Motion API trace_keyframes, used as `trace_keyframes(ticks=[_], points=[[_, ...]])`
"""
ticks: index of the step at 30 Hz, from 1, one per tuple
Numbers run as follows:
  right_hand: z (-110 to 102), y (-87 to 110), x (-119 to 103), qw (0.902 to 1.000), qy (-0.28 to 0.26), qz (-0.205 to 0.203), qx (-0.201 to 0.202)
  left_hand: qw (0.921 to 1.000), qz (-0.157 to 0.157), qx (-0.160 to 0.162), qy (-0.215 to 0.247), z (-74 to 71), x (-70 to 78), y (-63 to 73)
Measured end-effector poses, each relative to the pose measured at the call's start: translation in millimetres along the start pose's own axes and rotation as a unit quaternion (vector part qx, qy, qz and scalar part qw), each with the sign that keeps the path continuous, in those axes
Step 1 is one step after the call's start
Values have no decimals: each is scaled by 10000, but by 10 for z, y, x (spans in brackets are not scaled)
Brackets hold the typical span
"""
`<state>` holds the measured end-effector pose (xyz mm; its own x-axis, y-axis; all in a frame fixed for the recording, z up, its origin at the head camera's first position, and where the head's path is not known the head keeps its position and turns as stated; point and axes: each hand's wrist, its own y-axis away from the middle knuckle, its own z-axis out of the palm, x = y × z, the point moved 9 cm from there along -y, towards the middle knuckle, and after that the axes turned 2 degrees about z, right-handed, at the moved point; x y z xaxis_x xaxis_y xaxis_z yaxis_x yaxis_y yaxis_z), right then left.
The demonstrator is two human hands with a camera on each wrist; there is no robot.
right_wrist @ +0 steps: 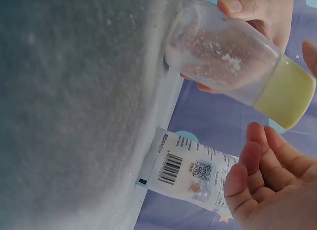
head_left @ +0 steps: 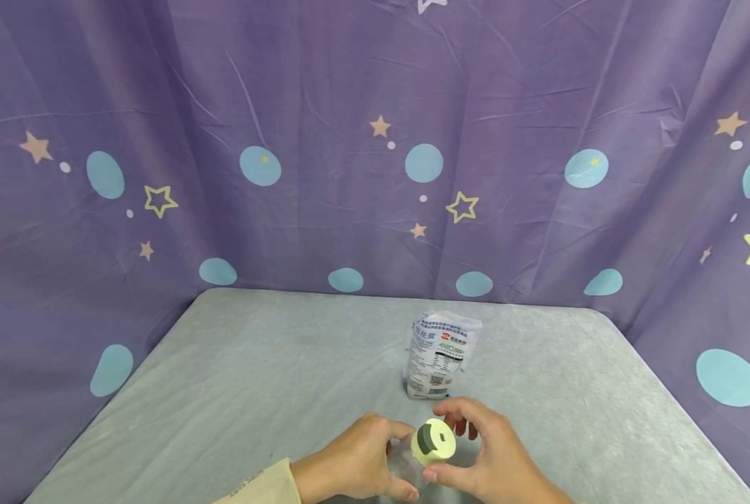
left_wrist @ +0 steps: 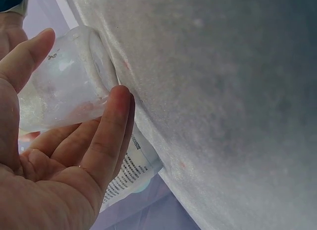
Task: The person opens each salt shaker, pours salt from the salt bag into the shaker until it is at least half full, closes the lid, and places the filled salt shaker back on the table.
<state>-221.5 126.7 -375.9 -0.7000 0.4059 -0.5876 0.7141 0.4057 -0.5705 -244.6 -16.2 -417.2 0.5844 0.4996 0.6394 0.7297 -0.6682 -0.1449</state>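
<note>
Well, the curtain (head_left: 324,140): hung in folds at the back and sides; it is purple, and it is dotted with blue spots (head_left: 424,163) and stars (head_left: 380,126), some filled in and some drawn only as yellow lines.

Table (head_left: 255,364): set in front of the curtain; its top is seen as pale and grey, with rounded corners at the back.

Left hand (head_left: 365,458): bent round the clear bottle; the bottle is held at its side between thumb and fingers. The wrist is covered by a cream sleeve (head_left: 264,486).

Right hand (head_left: 494,448): held loose and spread around the cap, with the fingers a little bent; in the right wrist view, a gap is seen between these fingers and the cap, so nothing is gripped by them.

Bag (head_left: 439,357): stood up on the table, just past the two hands; it is white, and it is printed with small dark words and some red, green and blue marks.

Bottle (right_wrist: 223,51): kept between the two hands, at the near side of the table, with its cap end up; whether its bottom is pressed to the table cannot be told.

Cap (head_left: 438,444): fixed on top of the bottle; it is pale yellow, and part of its top is made dark green.

Barcode (right_wrist: 171,168): printed low on the bag, near a square code (right_wrist: 202,169).

White bits (right_wrist: 231,62): stuck to the bottle's clear wall.
</note>
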Motion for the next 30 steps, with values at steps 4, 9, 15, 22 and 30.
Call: trace_keyframes(ticks=[4,9,15,22,30], points=[[15,6,27,9999,-67,136,-2,10000,-27,1,-3,0,-1,0],[21,9,33,9998,-103,144,30,10000,-79,19,-14,3,-3,3],[20,1,19,9999,-96,-27,96,10000,-33,56,-30,0,2,-3],[29,-11,-1,9999,-134,-102,-4,10000,22,68,-54,-10,13,1],[38,-24,-53,9989,-283,-151,-331,10000,-32,-58,24,-7,2,-15]])
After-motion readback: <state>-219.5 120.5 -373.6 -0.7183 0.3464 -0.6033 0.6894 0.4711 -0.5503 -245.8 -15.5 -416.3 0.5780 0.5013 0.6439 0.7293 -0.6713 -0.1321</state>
